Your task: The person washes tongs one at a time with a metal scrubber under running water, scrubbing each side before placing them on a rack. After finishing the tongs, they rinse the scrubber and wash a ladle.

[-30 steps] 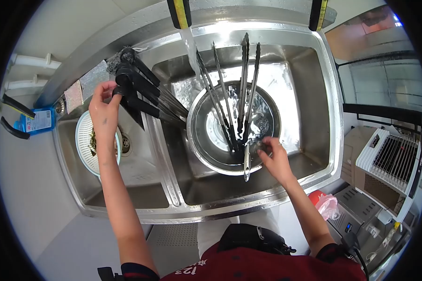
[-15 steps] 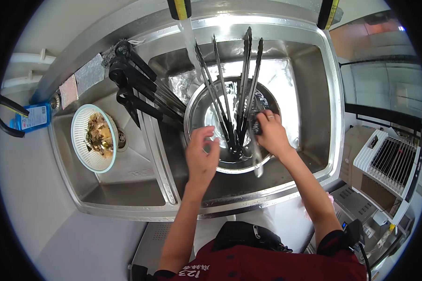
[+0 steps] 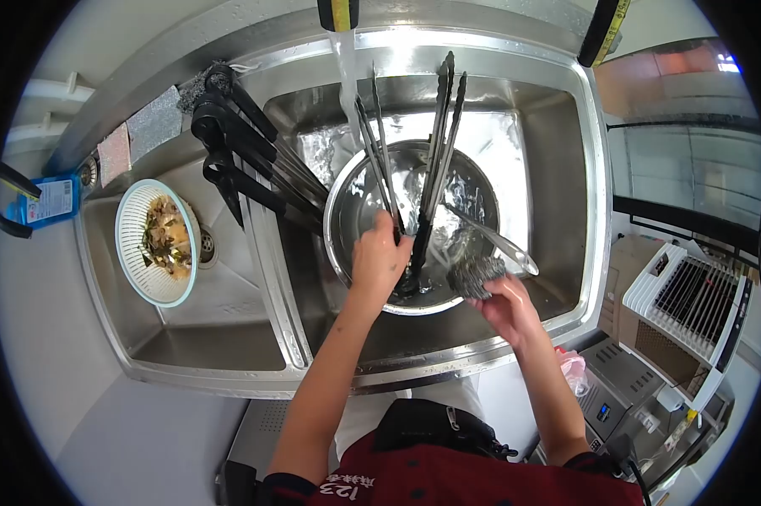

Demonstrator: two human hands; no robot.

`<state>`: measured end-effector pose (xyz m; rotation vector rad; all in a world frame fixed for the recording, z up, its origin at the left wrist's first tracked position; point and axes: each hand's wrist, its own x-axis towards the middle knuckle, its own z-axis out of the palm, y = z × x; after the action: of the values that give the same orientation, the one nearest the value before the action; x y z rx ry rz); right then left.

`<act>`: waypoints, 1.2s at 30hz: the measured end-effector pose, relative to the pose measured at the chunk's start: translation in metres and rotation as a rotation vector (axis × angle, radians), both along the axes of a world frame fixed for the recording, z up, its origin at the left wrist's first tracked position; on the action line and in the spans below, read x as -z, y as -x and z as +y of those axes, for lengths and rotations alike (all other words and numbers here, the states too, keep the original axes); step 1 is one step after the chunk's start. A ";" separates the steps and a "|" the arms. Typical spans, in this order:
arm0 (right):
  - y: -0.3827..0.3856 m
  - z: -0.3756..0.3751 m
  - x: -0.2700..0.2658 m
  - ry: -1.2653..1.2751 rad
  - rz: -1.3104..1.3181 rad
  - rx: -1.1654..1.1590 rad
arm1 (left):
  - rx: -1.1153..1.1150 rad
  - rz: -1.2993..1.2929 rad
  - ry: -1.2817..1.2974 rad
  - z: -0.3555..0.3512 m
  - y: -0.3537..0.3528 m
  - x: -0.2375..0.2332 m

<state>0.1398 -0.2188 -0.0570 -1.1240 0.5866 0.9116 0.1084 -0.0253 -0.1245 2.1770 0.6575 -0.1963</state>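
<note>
Left hand (image 3: 379,260) closed around tongs (image 3: 371,152) standing in steel bowl (image 3: 344,211). Right hand (image 3: 509,310) clamps steel scourer (image 3: 477,276), apparently touching second tongs (image 3: 490,240).

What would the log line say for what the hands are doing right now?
left hand: grips tongs in bowl | right hand: holds scrubber at bowl rim | water: running

Single head-worn fisheye view, steeply downward and close above the double sink (image 3: 220,331).
</note>
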 end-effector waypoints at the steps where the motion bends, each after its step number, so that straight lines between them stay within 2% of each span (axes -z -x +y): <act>1: 0.007 -0.006 -0.007 -0.044 0.083 0.077 | -0.001 0.001 0.001 0.003 0.004 -0.003; 3: 0.016 -0.015 -0.023 -0.085 0.168 0.154 | -0.170 -0.142 0.067 0.008 0.012 -0.014; 5: 0.017 -0.021 -0.043 -0.079 -0.087 -0.083 | -0.196 -0.153 0.085 0.013 0.019 -0.020; 7: 0.014 -0.019 -0.052 -0.140 -0.090 -0.093 | -0.183 -0.195 0.035 0.016 0.029 -0.023; 9: 0.009 -0.006 -0.052 -0.199 -0.102 0.100 | -0.200 -0.228 0.025 0.016 0.037 -0.029; 10: 0.005 0.000 -0.047 -0.338 -0.034 0.159 | -0.277 -0.227 0.113 0.018 0.039 -0.039; 11: -0.002 0.007 -0.042 -0.346 -0.038 0.155 | -0.356 -0.225 0.199 0.020 0.041 -0.049; 13: -0.013 0.026 -0.031 -0.336 0.018 -0.006 | -0.383 -0.214 0.248 0.015 0.050 -0.059; 15: -0.019 0.049 -0.012 -0.207 -0.176 -0.217 | -0.393 -0.271 0.376 0.011 0.061 -0.051; 16: -0.022 0.062 0.004 -0.184 -0.368 -0.339 | -0.393 -0.283 0.366 0.008 0.063 -0.055; 18: -0.024 0.078 0.012 -0.094 -0.608 -0.492 | -0.502 -0.249 0.560 0.002 0.062 -0.064; 19: -0.023 0.084 0.016 -0.053 -0.743 -0.569 | -0.511 -0.261 0.559 0.000 0.064 -0.064; 20: -0.019 0.089 0.016 -0.180 -0.683 -0.478 | -0.505 -0.234 0.551 -0.002 0.066 -0.064; 21: -0.019 0.095 0.012 -0.180 -0.683 -0.490 | -0.499 -0.203 0.546 -0.003 0.068 -0.065; 23: -0.018 0.109 -0.002 -0.742 -0.065 0.101 | -0.502 -0.181 0.545 -0.003 0.069 -0.069; 27: -0.003 0.126 0.007 -0.278 -0.211 0.122 | -0.477 -0.205 0.508 -0.007 0.070 -0.079; 29: -0.004 0.127 -0.003 -0.251 -0.370 0.059 | -0.497 -0.251 0.459 -0.006 0.069 -0.083; 31: -0.001 0.125 -0.012 -0.263 -0.356 0.018 | -0.481 -0.257 0.554 -0.007 0.072 -0.084; 33: 0.009 0.121 -0.008 -0.081 -0.281 -0.045 | -0.425 -0.252 0.525 -0.006 0.072 -0.088; 34: 0.008 0.123 -0.011 -0.085 -0.202 -0.037 | -0.412 -0.277 0.551 -0.005 0.073 -0.086; 36: 0.010 0.129 -0.014 -0.088 -0.264 -0.034 | -0.411 -0.304 0.581 -0.007 0.076 -0.084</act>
<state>0.1295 -0.0899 -0.0427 -1.1541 0.3100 0.7941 0.0322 -0.0318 -0.0402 1.4423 0.7450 0.1466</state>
